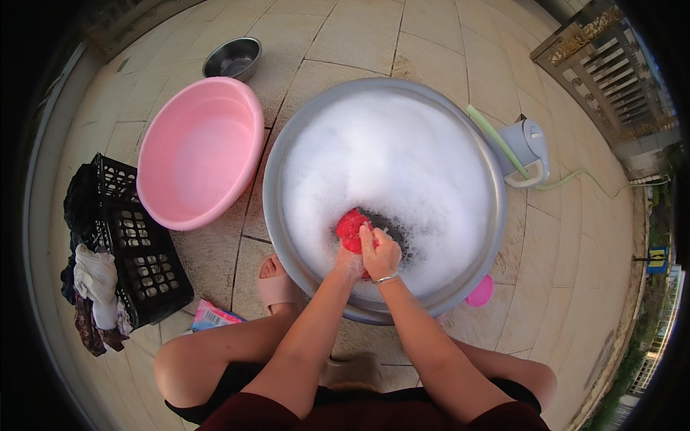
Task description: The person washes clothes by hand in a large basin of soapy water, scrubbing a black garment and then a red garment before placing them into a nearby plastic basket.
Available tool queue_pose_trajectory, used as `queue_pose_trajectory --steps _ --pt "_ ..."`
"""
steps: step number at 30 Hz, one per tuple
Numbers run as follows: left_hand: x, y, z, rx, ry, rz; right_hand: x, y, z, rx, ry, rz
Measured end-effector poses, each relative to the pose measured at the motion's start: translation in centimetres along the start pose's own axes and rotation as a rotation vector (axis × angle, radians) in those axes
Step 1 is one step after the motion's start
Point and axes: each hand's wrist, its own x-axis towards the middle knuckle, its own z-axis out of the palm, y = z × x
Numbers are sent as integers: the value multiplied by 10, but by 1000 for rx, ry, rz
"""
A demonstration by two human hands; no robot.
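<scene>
A large grey metal basin (pixel 273 179) stands before me, filled with thick white foam (pixel 392 144). Near its front side, both of my hands are closed on a wet red cloth (pixel 352 228), bunched up just above the suds. My left hand (pixel 350 258) grips it from the left, its fingers largely covered by the fabric. From the right, my right hand (pixel 384 251) presses its curled fingers against the cloth, and a bracelet circles that wrist. Dark water shows through a gap in the foam around my hands.
On the left are a pink basin (pixel 201 165), a metal bowl (pixel 233 60) and a black crate (pixel 147 258) draped with clothes (pixel 95 276). A blue-grey jug-like container (pixel 528 147) and green hose (pixel 503 140) adjoin the basin's right. A pink dish (pixel 480 291) and a packet (pixel 213 316) lie nearer.
</scene>
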Motion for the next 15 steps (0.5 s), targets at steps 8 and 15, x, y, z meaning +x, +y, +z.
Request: queue_pose_trajectory --steps 8,15 --pt "12 14 -5 1569 -110 341 15 82 -23 -303 -397 401" --pt "13 40 -36 1322 442 209 30 133 -25 -101 -270 646"
